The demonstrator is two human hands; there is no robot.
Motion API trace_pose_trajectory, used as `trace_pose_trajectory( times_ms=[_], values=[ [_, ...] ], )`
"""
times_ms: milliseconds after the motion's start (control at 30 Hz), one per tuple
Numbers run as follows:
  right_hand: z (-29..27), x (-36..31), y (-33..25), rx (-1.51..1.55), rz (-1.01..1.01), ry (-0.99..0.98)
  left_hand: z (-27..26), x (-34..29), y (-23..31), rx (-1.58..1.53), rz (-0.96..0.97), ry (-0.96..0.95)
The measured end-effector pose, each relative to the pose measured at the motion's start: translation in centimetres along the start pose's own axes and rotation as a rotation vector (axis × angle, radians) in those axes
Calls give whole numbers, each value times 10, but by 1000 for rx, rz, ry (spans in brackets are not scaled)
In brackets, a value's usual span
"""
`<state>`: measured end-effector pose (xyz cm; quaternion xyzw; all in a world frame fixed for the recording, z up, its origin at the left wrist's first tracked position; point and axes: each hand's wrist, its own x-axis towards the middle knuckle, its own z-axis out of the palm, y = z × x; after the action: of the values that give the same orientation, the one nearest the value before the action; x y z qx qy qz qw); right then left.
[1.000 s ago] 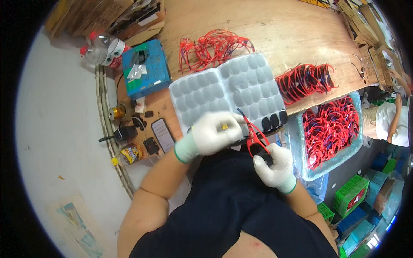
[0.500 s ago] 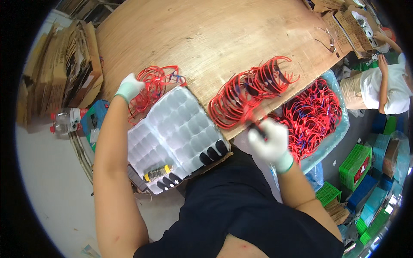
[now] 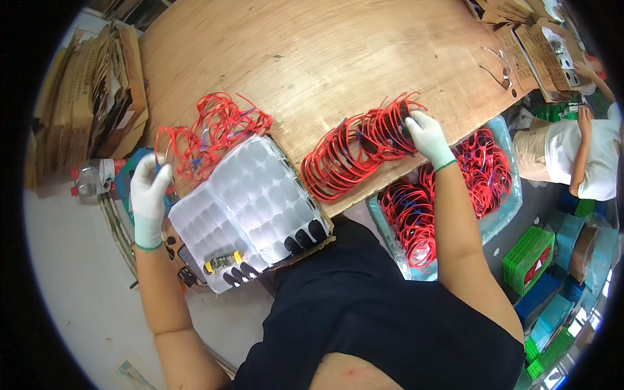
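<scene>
My left hand (image 3: 151, 188), in a white glove, pinches a red wire with a small blue bit at the fingertips, left of the tray. A loose tangle of red wires (image 3: 218, 127) lies beyond the tray on the table. My gloved right hand (image 3: 428, 138) grips a black part with red wire (image 3: 404, 127) at the far right end of a row of red wire loops (image 3: 338, 159). Between my arms sits a white moulded tray (image 3: 253, 188) with rows of pockets; several black pieces (image 3: 305, 237) fill its near right corner. A yellow-and-black cylinder (image 3: 223, 262) rests on its near left part.
Right of the table (image 3: 312, 58) stands a blue-lined bin (image 3: 510, 201) full of red wire loops. Flattened cardboard (image 3: 88, 97) leans at left, near a bottle (image 3: 94, 179). Glasses (image 3: 504, 75) lie at the table's right edge. A person (image 3: 565, 153) works beyond; green crates (image 3: 528, 260) stand below.
My left hand has moved left and nearer, drawing a wire out from the tangle. My right hand has moved from the row's near side to its far right end. The tray has shifted slightly left.
</scene>
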<state>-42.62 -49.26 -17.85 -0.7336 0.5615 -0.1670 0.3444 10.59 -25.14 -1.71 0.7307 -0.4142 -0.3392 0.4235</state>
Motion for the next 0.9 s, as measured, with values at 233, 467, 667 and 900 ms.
trace_pose_trajectory(
  times_ms=[233, 467, 667, 900],
  values=[
    [-1, 9, -9, 61, 80, -22, 34, -18, 7, -205, 10, 90],
    [5, 12, -1, -86, 128, 80, 55, -180, 11, 390, 187, -255],
    [-5, 2, -17, -200, 161, 234, 60, -238, -19, -318, -242, 91],
    [8, -51, -64, -160, -5, 609, 49, -256, -27, -376, -95, 160]
  ],
)
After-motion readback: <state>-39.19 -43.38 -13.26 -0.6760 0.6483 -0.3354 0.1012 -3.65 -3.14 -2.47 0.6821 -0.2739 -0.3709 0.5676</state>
